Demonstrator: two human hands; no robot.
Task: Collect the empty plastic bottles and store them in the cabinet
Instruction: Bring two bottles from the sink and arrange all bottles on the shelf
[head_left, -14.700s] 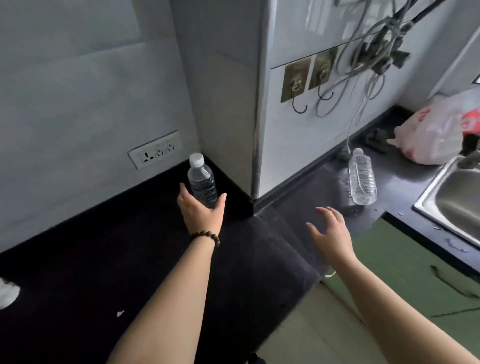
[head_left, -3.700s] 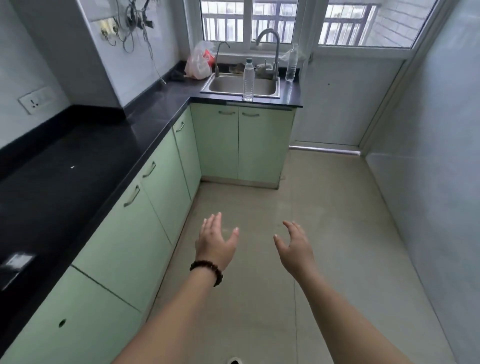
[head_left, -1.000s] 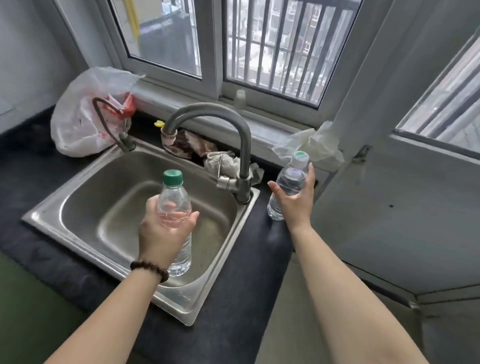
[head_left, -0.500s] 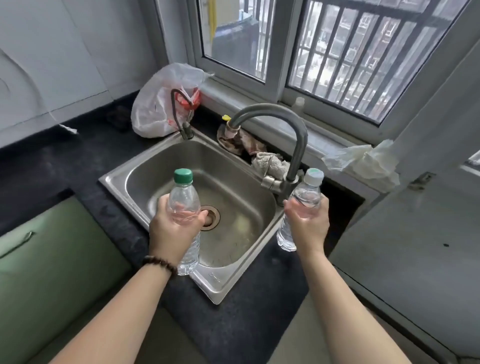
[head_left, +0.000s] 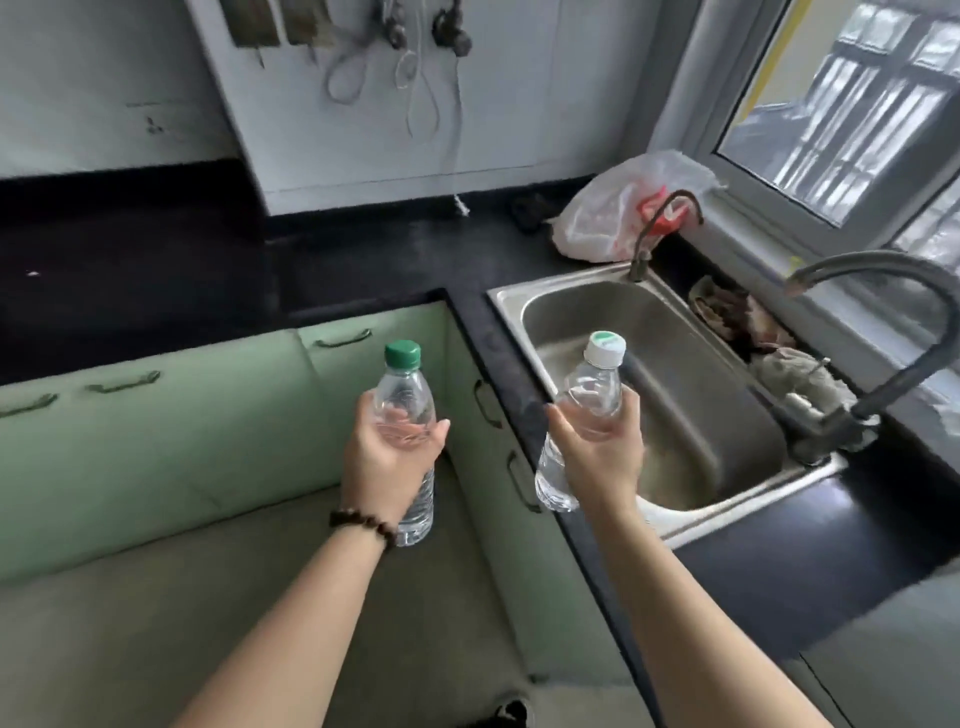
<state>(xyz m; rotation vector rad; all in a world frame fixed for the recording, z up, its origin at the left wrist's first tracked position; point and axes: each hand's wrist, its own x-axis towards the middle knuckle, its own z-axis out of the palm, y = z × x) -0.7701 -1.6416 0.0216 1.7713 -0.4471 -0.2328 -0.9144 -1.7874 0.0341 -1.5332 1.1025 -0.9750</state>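
My left hand grips a clear plastic bottle with a green cap, held upright over the floor in front of the green cabinets. A second clear bottle with a white cap is in my right hand, held upright at the counter's edge beside the sink. Both bottles look empty. The cabinet doors in view are closed.
A steel sink sits in the black countertop, with a dark curved tap at its right and a smaller tap behind. A white plastic bag lies near the window. Cables hang on the wall.
Both hands have carried their bottles away from the sink to the left, towards the corner cabinets. My view has swung left, so the sink now lies at the right.
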